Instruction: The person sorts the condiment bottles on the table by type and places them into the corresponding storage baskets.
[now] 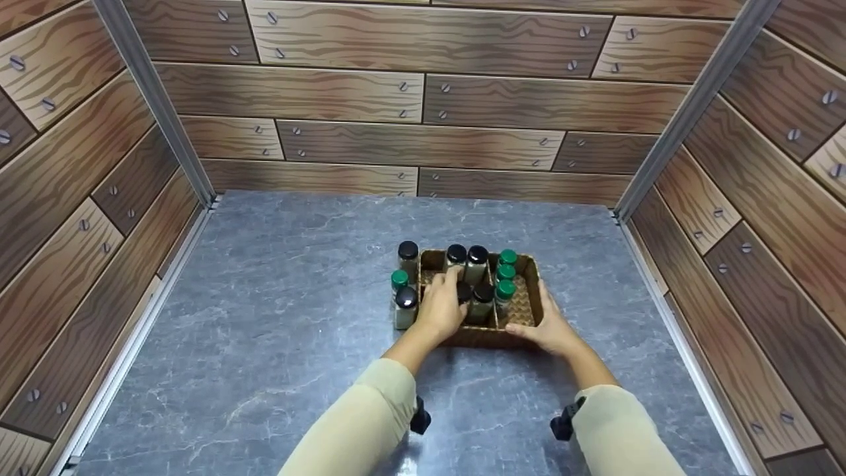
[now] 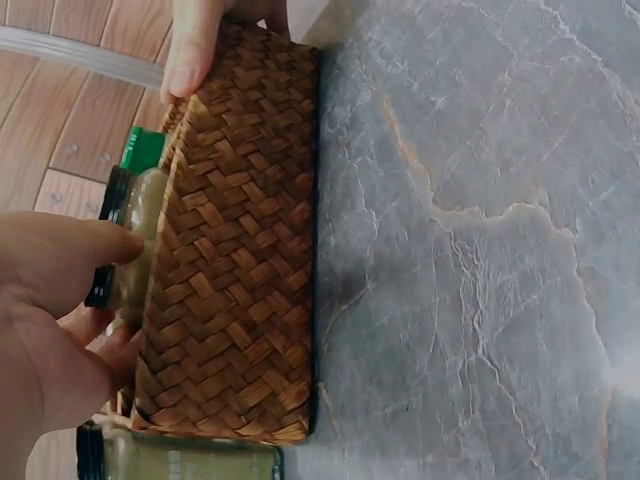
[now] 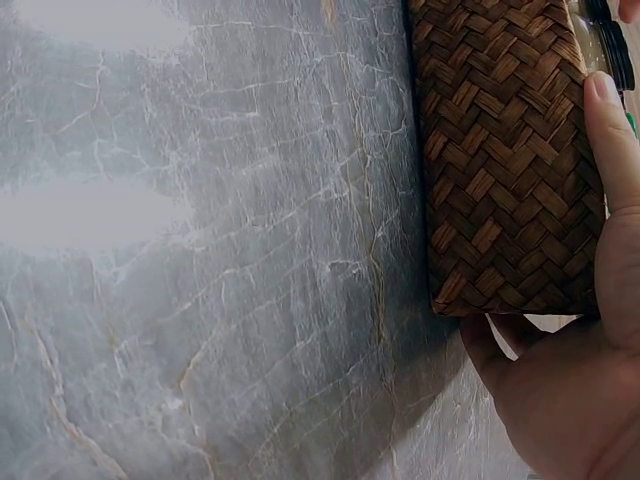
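A brown woven basket (image 1: 489,338) with dividers holds several spice jars. My left hand (image 1: 441,307) reaches into its middle part and grips a black-capped jar (image 1: 464,293); the left wrist view shows the thumb against a jar's glass (image 2: 130,270), the other fingers partly hidden. Beside that stands another black-capped jar (image 1: 482,301), with two more black-capped jars (image 1: 476,264) behind. Three green-capped jars (image 1: 505,291) line the right compartment's left side. My right hand (image 1: 552,327) holds the basket's front right corner, thumb on the front rim and fingers around the side wall (image 3: 500,170).
Just left of the basket stand two black-capped jars (image 1: 406,307) and one green-capped jar (image 1: 399,279) between them. The grey marbled tabletop (image 1: 277,277) is bounded by wood-patterned walls (image 1: 423,142) at the back and both sides.
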The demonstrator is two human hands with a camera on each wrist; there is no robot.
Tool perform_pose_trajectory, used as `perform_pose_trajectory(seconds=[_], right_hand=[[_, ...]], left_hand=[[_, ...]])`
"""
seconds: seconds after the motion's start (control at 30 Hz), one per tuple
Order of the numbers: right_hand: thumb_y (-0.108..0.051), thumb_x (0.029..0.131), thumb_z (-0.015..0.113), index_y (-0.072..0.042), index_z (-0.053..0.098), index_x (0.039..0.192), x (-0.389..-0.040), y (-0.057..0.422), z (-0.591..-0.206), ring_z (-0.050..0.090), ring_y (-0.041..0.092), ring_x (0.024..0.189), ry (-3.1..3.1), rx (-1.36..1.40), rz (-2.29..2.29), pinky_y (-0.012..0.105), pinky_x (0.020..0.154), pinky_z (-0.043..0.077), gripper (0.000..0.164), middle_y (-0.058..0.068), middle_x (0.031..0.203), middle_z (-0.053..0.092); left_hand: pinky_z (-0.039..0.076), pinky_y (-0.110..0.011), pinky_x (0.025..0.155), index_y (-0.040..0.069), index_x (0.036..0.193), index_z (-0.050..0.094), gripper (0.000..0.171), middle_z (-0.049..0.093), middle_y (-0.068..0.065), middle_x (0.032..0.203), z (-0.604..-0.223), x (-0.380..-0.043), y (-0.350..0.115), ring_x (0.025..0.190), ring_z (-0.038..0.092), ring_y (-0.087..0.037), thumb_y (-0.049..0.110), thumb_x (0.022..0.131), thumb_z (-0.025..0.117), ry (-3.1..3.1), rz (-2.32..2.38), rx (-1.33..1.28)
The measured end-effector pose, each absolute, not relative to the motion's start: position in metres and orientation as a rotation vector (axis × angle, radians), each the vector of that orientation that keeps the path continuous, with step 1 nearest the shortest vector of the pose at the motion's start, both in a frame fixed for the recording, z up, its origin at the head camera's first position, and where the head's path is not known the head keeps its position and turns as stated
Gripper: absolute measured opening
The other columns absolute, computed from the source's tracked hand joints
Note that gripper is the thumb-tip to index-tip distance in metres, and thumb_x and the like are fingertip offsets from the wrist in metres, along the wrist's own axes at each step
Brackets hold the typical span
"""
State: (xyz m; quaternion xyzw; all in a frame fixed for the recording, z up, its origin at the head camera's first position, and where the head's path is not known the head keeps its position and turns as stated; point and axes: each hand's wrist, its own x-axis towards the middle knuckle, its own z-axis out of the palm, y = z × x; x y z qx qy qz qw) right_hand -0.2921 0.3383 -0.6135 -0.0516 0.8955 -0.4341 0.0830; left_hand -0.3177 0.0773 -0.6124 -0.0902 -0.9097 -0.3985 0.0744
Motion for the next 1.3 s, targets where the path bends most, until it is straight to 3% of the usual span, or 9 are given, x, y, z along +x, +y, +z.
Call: perform_pose_trajectory(seconds=[0.1,0.27,0.43,0.7,0.93,1.3], right_hand=[[-0.036,0.086,0.092,-0.005,-0.009,0.173,-0.293,0.339,-0.615,0.003,0.054,0.167,2.691,-0.153,-1.278,0.069,0.136,0.009,0.137,0.031,0.18,-0.006],[-0.034,0.085,0.094,-0.003,-0.007,0.173,-0.294,0.339,-0.618,0.005,0.055,0.166,2.697,-0.173,-1.326,0.069,0.135,0.009,0.137,0.033,0.179,-0.004],[-0.032,0.085,0.094,-0.003,-0.008,0.173,-0.294,0.338,-0.617,0.004,0.055,0.166,2.68,-0.184,-1.361,0.069,0.135,0.008,0.137,0.032,0.18,-0.005],[-0.033,0.087,0.092,-0.005,-0.008,0.173,-0.294,0.338,-0.617,0.003,0.052,0.167,2.675,-0.17,-1.354,0.066,0.137,0.007,0.135,0.029,0.181,-0.006],[-0.036,0.087,0.092,-0.004,-0.01,0.173,-0.294,0.34,-0.617,0.003,0.053,0.167,2.675,-0.138,-1.314,0.067,0.136,0.008,0.137,0.03,0.18,-0.006],[-0.033,0.084,0.095,-0.006,-0.009,0.173,-0.292,0.337,-0.615,0.006,0.055,0.166,2.673,-0.121,-1.326,0.068,0.136,0.009,0.139,0.032,0.179,-0.004]], left_hand=[[0.055,-0.054,0.112,0.016,0.158,0.048,0.077,0.06,-0.02,0.147,-0.59,-0.304,0.072,0.129,0.062,-0.044,0.002,0.088,0.079,-2.752,-1.204,-0.283],[0.053,-0.05,0.114,0.007,0.147,0.055,0.061,0.062,-0.02,0.142,-0.566,-0.284,0.061,0.13,0.063,-0.039,0.001,0.09,0.076,-2.673,-1.21,-0.323],[0.054,-0.047,0.115,0.009,0.137,0.059,0.047,0.066,-0.013,0.136,-0.557,-0.275,0.048,0.128,0.064,-0.032,0.003,0.093,0.075,-2.61,-1.322,-0.317],[0.058,-0.046,0.106,0.008,0.131,0.06,0.041,0.066,-0.014,0.129,-0.543,-0.265,0.022,0.118,0.065,-0.03,0.003,0.094,0.075,-2.533,-1.423,-0.304],[0.057,-0.05,0.107,0.006,0.132,0.061,0.042,0.066,-0.017,0.131,-0.542,-0.266,-0.005,0.119,0.067,-0.038,0.002,0.093,0.075,-2.483,-1.484,-0.227],[0.057,-0.054,0.107,0.005,0.13,0.063,0.039,0.067,-0.017,0.132,-0.567,-0.265,-0.05,0.122,0.068,-0.039,0.005,0.093,0.077,-2.478,-1.491,-0.11]])
